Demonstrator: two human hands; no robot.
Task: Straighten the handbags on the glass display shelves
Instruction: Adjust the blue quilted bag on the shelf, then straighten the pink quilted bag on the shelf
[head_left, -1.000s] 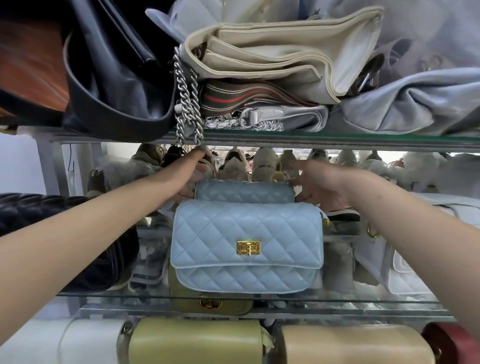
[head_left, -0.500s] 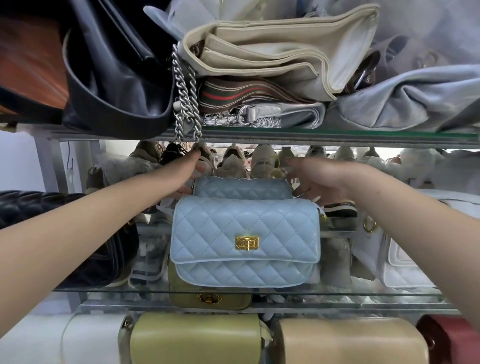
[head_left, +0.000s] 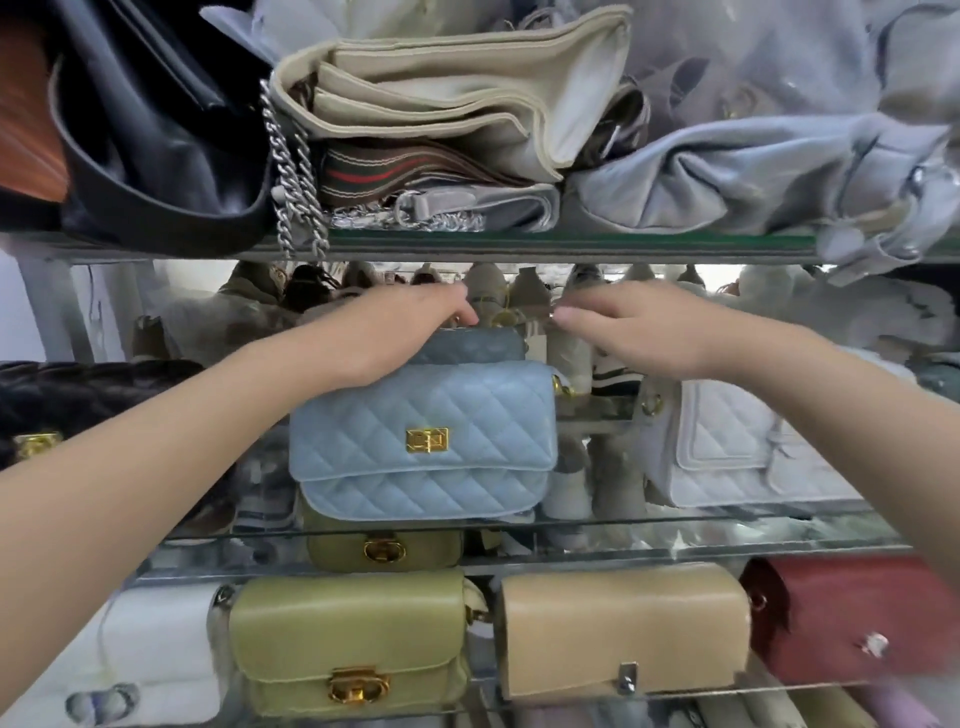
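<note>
Now mid-step on the middle shelf (head_left: 675, 526): squaring up the rear blue bag (head_left: 480, 345), tucked just behind and touching the front blue bag (head_left: 423, 441). Reaching in with the left grip (head_left: 395, 332), palm down on the rear bag's top left, fingers stretched along it rather than pinching; hard to say whether the tips hook over the far edge. Hovering with the right grip (head_left: 639, 332) just beside that bag's right end, fingers loose and spread, nothing held, apparently not touching. Probably calls next for bringing the right grip onto the free end, then nudging the rear bag level and parallel to the front one, without pushing the front bag over the glass edge.

On the same shelf: a black quilted bag (head_left: 78, 400) at far left and a white bag (head_left: 737, 441) at right, both apart from the blue pair. Above, on the top shelf (head_left: 571, 244): a black bag (head_left: 156, 156), a beige bag (head_left: 441, 104) lying flat over a striped strap (head_left: 415, 174), a slumped grey bag (head_left: 727, 176), and a chain (head_left: 293, 182) dangling over the edge. Below, on the lower shelf (head_left: 727, 692): a green bag (head_left: 353, 639), a tan bag (head_left: 623, 623) and a red bag (head_left: 821, 618) in a row, plus an olive bag (head_left: 384, 545) showing through the glass just under the blue pair. Nothing to see of any contents.
</note>
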